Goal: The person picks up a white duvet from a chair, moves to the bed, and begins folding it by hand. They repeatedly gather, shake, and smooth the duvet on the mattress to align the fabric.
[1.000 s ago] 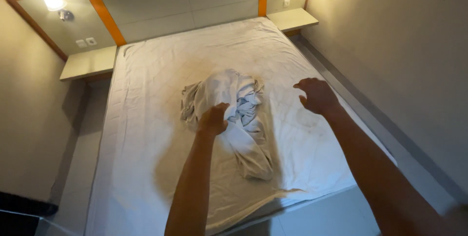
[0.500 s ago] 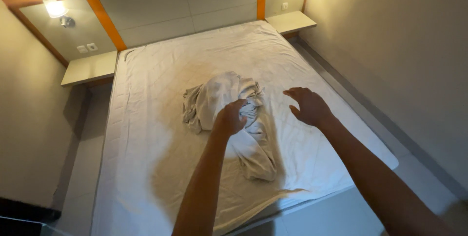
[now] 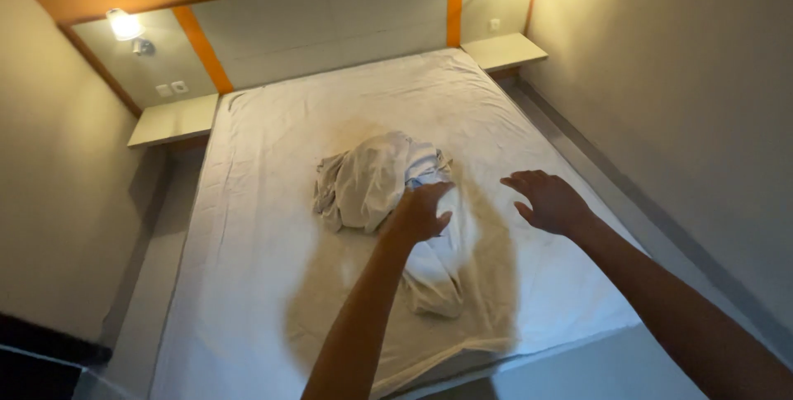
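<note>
Bed [image 3: 273, 284] bears crumpled sheet [image 3: 368, 181] (white).

Two bare forearms enter from the lower edge of the frame, with no sleeve, glove, watch or ring on any visible part. The left hand [image 3: 421, 211] appears at centre; the right hand [image 3: 549, 202] appears right of centre, its long forearm running from the lower right corner.
</note>
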